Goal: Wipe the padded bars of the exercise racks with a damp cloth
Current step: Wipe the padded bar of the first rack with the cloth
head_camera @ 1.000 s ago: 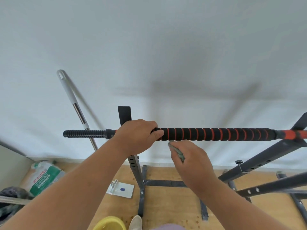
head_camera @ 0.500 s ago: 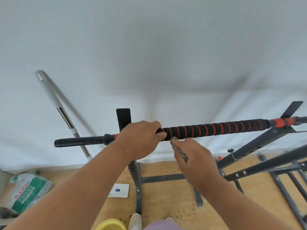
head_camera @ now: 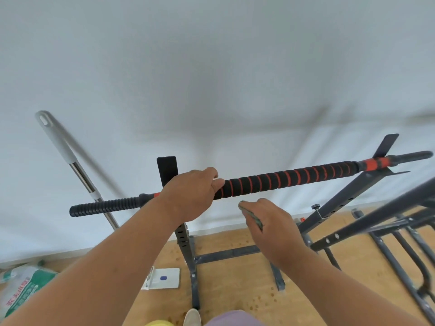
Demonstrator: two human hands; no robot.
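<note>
A padded bar (head_camera: 282, 180), black foam with orange rings, lies across a dark metal exercise rack (head_camera: 186, 234) and slopes up to the right. My left hand (head_camera: 190, 194) grips the bar at the left end of the padding. My right hand (head_camera: 270, 229) is just below the bar, apart from it, and holds a folded grey-green cloth (head_camera: 250, 216) in its fingers. The bar's bare ribbed end (head_camera: 106, 205) sticks out to the left.
A mop handle (head_camera: 70, 161) leans on the white wall at left. More dark rack frames (head_camera: 388, 222) stand at right. On the wooden floor lie a green-and-white bag (head_camera: 23, 288) and a white card (head_camera: 164, 277).
The view has swung so the bar now tilts up to the right. My right hand with the cloth has dropped slightly below the bar. My left hand keeps its grip.
</note>
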